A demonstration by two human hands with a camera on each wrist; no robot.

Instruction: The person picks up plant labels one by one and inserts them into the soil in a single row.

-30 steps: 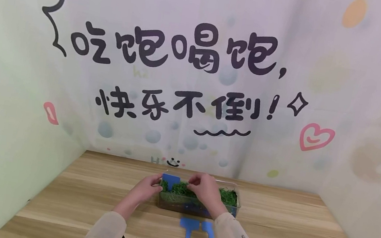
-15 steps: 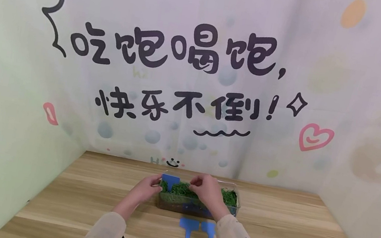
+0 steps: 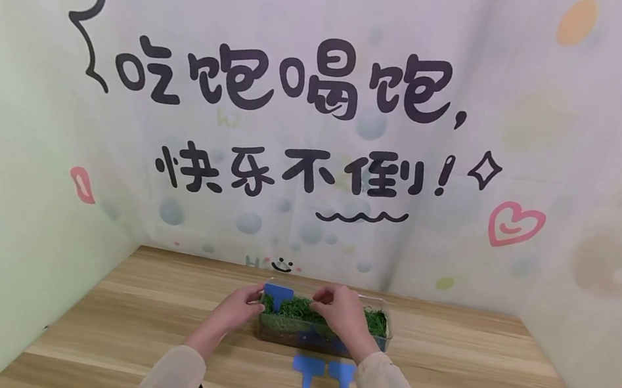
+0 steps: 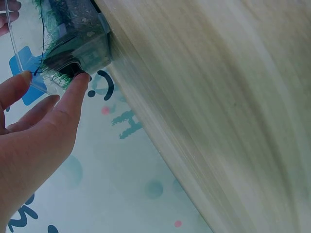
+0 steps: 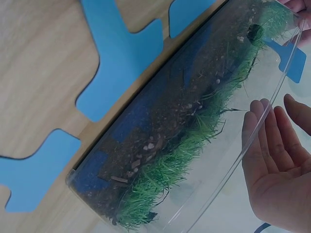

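A clear plastic planter box (image 3: pixel 291 336) holds dark soil and green grass (image 5: pixel 167 167). A blue T-shaped plant label (image 3: pixel 278 294) stands upright at its left end. My left hand (image 3: pixel 238 308) rests against that end, fingertips touching the wall and rim, as the left wrist view shows. Over the middle of the grass hovers my right hand (image 3: pixel 341 311). In the right wrist view, that hand (image 5: pixel 274 150) has its fingers extended and thumb apart, with nothing between them. A thin grass strand (image 5: pixel 233 110) points toward a fingertip.
Two blue plant labels, a left one (image 3: pixel 308 376) and a right one (image 3: pixel 342 384), lie in front of the box. The right wrist view shows a third label (image 5: pixel 34 170), hidden by my right forearm in the head view. Behind the wooden table (image 3: pixel 179 321) hangs a printed curtain (image 3: pixel 294 231).
My right hand and sleeve have shifted slightly right, uncovering more of the right-hand label on the table. The left hand and the box have stayed where they were.
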